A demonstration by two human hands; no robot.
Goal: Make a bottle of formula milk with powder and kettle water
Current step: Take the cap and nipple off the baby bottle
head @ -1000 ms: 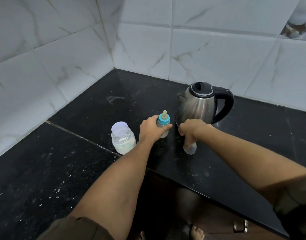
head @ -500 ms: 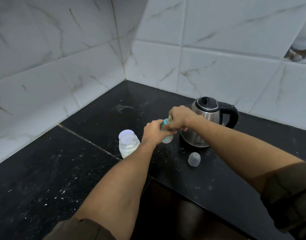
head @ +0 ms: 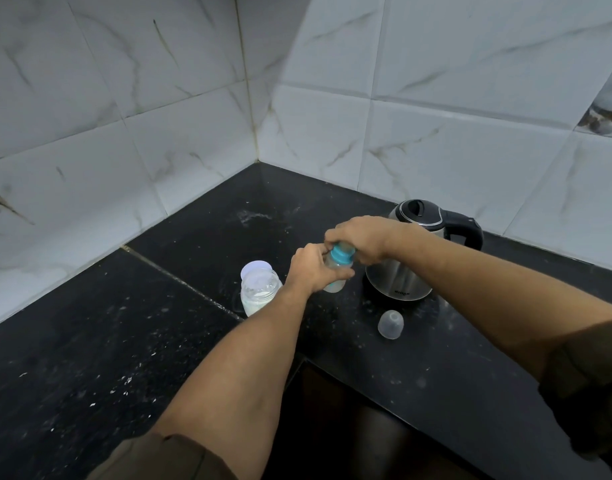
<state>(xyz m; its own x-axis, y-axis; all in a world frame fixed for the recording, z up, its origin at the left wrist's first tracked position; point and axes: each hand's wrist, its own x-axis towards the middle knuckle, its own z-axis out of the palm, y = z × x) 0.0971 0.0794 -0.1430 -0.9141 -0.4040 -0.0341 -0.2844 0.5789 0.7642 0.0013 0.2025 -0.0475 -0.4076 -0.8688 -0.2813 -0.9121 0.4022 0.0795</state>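
Head view: saw bottle (head: 335, 276) upright just beside kettle (head: 401, 280), on the side away from its handle. Gripped round the clear body by left hand (head: 309, 268), fingers curled tight. Clamped at the teal collar (head: 342, 255) from above by right hand (head: 361, 237), fingers closed round it. Farther out from kettle, past bottle: white-topped powder jar (head: 259, 289). Nearer than kettle, apart from it: clear cap (head: 390, 323), mouth down on black counter (head: 124, 341).

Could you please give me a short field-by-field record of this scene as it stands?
Left hand: holds the bottle by its body
Right hand: grips the blue collar from above
Clear cap: on the counter, in front of the kettle, apart from it
Powder jar: left of the bottle, white powder inside
Kettle: lid shut, handle to the right
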